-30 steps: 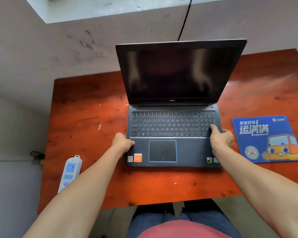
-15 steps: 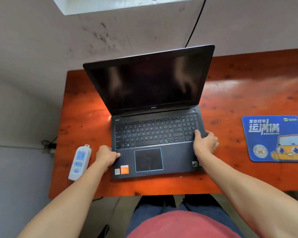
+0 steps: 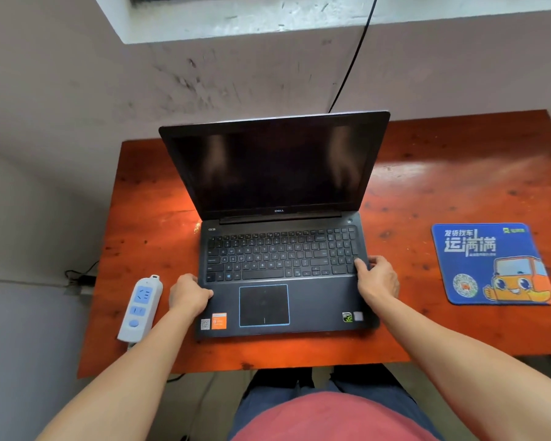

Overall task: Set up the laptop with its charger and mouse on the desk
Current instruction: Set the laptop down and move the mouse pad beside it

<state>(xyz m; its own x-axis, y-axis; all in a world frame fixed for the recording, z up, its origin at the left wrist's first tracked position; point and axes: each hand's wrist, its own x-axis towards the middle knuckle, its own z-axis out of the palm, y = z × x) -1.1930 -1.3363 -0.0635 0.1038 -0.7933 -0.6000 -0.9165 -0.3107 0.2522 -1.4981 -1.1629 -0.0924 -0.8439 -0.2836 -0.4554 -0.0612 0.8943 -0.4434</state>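
Here the Dell laptop (image 3: 280, 249) is being positioned on the orange-red wooden surface (image 3: 159, 198), lid open and screen dark. The left hand (image 3: 188, 294) is closed on the left edge of the base beside the palm rest, and the right hand (image 3: 377, 278) is clamped on the right edge, thumb laid by the number pad. Placement appears to be the step in hand. Neither charger nor mouse can be seen, so both would have to be fetched next. A white and blue power strip (image 3: 139, 308) lies just beside the left hand at the surface's left edge, where a plug could be taken. A blue cartoon-printed mouse pad (image 3: 490, 264) waits bare, well apart on the right. Nothing blocks either spot.
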